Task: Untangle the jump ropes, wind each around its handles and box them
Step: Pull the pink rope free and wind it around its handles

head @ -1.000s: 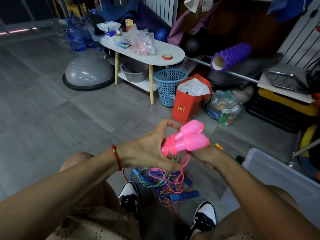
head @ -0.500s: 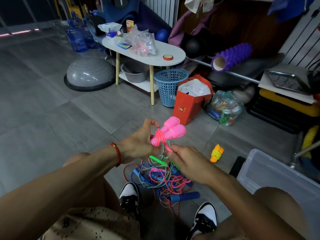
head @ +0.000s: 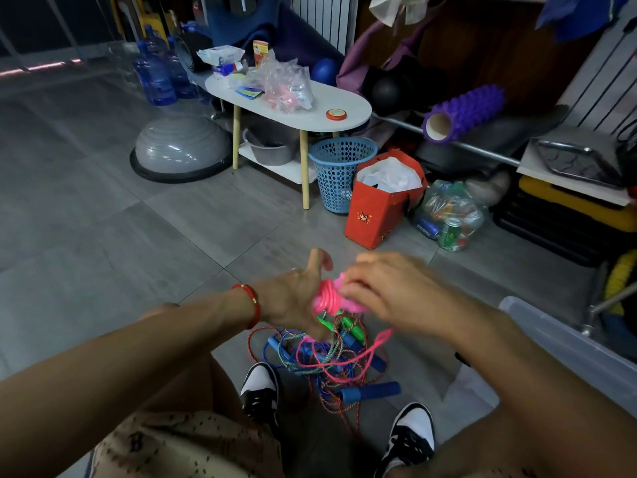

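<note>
Jump rope, pink: pink jump rope, partly coiled round its paired handles, is held up between both hands above the floor, over the tangle.
Left hand: left hand grasps the pink handles from the left side, thumb raised.
Right hand: right hand is over the bundle with fingers curled on it; blurred, so whether it pinches cord or handle I cannot tell.
Loose tail: a pink loop hangs from the bundle into the tangled pile on the grey floor between the two shoes.
Box: clear storage box stands at the right edge of the floor, near the right forearm.
Risk: the trailing pink cord probably threads through the other ropes; winding on could drag the pile up or tighten a knot. Loosened coils could slip off the handles.
Count: two pink handles in hand; at least three blue handles and one green handle show in the pile; the rope count there is unclear.
</note>
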Action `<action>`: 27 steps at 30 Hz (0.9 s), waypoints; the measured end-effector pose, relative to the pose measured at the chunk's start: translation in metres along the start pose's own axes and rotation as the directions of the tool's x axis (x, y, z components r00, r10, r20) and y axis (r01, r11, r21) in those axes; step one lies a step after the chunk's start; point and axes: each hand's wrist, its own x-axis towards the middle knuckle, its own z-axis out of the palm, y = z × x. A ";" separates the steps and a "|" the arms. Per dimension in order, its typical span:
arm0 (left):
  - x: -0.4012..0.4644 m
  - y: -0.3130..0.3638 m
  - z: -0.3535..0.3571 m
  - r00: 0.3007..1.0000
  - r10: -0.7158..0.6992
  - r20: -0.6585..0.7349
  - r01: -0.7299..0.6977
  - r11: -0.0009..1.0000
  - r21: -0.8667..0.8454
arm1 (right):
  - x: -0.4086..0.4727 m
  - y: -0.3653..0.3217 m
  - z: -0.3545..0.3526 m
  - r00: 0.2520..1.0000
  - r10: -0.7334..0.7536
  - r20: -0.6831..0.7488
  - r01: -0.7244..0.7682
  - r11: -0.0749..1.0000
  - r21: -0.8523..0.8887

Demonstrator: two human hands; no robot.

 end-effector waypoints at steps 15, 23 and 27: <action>-0.031 0.024 -0.008 0.896 0.326 0.300 0.201 0.305 -0.931 | 0.004 0.042 0.024 0.953 0.088 0.288 -0.292 0.029 0.956; -0.007 0.003 -0.005 0.928 0.110 0.355 0.346 0.088 -0.934 | 0.003 -0.001 0.078 0.854 0.492 0.167 -0.250 0.108 0.962; 0.000 -0.001 0.004 0.934 -0.229 0.273 0.320 0.203 -0.925 | -0.008 -0.018 0.084 0.892 0.436 0.120 -0.339 0.468 0.816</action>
